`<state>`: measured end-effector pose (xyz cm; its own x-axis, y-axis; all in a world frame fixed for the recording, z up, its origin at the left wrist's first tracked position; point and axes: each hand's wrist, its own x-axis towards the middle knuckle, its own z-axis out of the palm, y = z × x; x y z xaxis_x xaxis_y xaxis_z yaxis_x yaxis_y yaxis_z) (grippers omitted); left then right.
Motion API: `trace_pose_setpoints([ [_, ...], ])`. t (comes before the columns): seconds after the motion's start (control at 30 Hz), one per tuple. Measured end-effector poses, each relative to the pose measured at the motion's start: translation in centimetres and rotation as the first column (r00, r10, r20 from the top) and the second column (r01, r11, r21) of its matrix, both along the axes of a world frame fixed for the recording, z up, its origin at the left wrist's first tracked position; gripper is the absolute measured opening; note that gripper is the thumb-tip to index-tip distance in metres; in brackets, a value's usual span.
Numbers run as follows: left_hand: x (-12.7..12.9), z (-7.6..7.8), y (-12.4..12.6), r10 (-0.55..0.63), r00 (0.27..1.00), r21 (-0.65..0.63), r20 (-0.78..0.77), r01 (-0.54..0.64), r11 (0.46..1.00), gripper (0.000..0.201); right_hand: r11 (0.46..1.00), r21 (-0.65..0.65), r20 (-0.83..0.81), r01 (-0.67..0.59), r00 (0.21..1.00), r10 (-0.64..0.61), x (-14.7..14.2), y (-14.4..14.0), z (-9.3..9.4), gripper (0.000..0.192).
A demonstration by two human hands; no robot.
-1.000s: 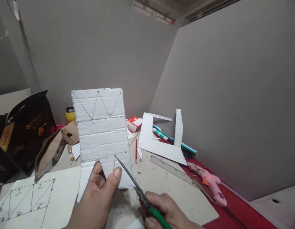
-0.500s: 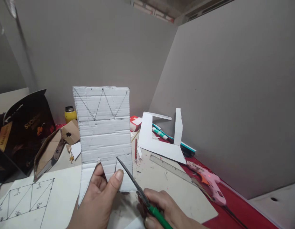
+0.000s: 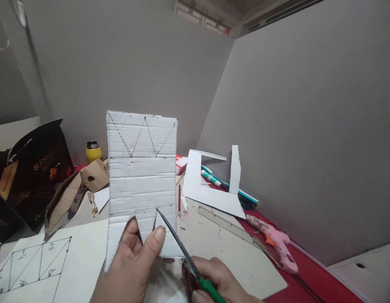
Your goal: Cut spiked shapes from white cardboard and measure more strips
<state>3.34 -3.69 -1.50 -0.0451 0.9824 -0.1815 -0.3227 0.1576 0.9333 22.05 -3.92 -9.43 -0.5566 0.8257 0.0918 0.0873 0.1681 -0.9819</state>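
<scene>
A white corrugated cardboard sheet [image 3: 142, 181] stands upright in my left hand [image 3: 131, 261], pinched near its lower edge between thumb and fingers. Dark zigzag lines are drawn across its top. A triangular notch is cut out of its bottom, and my fingers show through it. My right hand [image 3: 216, 275] grips green-handled scissors [image 3: 180, 246]. Their blade lies across the lower right of the sheet, with the tip at the drawn horizontal line. A narrow slit runs down beside the tip. The second blade is hard to make out.
A paper with a drawn truss-like figure [image 3: 40, 269] lies at left, near a dark box [image 3: 30, 176], keys [image 3: 94, 206] and a yellow bottle [image 3: 93, 153]. To the right are a white cut-out frame [image 3: 210, 194], a ruler [image 3: 226, 222] and a pink glue gun [image 3: 277, 244].
The cardboard sheet's top has shifted right and tilted slightly. My left hand and the scissors have moved a little with it, and the blade tip stays at the drawn line.
</scene>
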Motion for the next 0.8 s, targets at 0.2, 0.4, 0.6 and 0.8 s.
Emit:
trace_pose_setpoints([
  [0.2, -0.6, 0.1, 0.1, -0.047, 0.986, 0.000, -0.159, 0.048, 0.999, 0.051, 0.999, -0.036, -0.003, -0.033, 0.999, 0.033, 0.1, 0.1, 0.4, 0.052],
  [0.4, -1.2, -0.9, 0.9, -0.184, 0.970, 0.059, -0.162, 0.196, 0.979, 0.054, 0.999, 0.051, 0.035, -0.019, 0.999, 0.017, 0.3, 0.4, 0.9, 0.051],
  [0.6, -6.2, 0.4, 5.7, -0.584, 0.471, 0.003, -0.661, 0.780, 0.626, 0.029, 0.985, 0.169, 0.185, 0.047, 0.980, -0.078, 1.7, 0.8, 2.7, 0.044],
  [0.8, -8.4, 2.4, 6.9, -0.597, 0.802, 0.251, -0.029, 0.584, 0.772, 0.056, 0.981, 0.176, 0.359, 0.077, 0.923, -0.137, 2.1, 0.7, 2.2, 0.036],
])
